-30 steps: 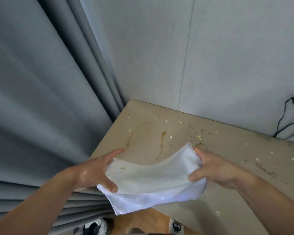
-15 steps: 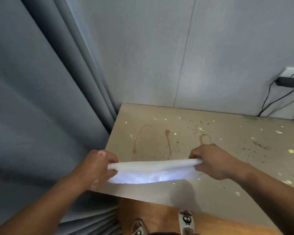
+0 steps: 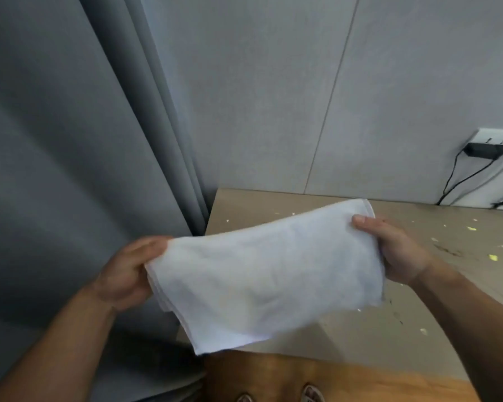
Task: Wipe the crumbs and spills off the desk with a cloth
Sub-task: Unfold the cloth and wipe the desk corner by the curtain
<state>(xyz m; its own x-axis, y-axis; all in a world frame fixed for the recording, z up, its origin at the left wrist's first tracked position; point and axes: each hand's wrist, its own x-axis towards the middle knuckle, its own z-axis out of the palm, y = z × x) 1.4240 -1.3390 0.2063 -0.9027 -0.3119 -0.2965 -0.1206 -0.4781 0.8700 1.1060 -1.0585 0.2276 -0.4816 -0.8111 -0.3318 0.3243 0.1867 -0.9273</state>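
A white cloth (image 3: 262,271) is stretched between my two hands, lifted above the left end of the beige desk (image 3: 418,227). My left hand (image 3: 128,271) grips its left edge, out past the desk's left side. My right hand (image 3: 395,248) grips the right edge, thumb on top. The cloth's lower part hangs down in folded layers and hides the desk's left half. Yellowish crumbs (image 3: 492,257) and dark specks lie scattered on the visible right part of the desk.
Grey curtains (image 3: 70,169) hang at the left, close to the desk's corner. A grey wall stands behind. A black plug (image 3: 484,149) with cables sits in a wall socket at the far right. Wooden floor (image 3: 331,378) and shoe tips show below.
The cloth, held as a narrow folded strip low over the desk half a second ago, is now raised and spread out, covering the brown spill marks. Both hands rose with it.
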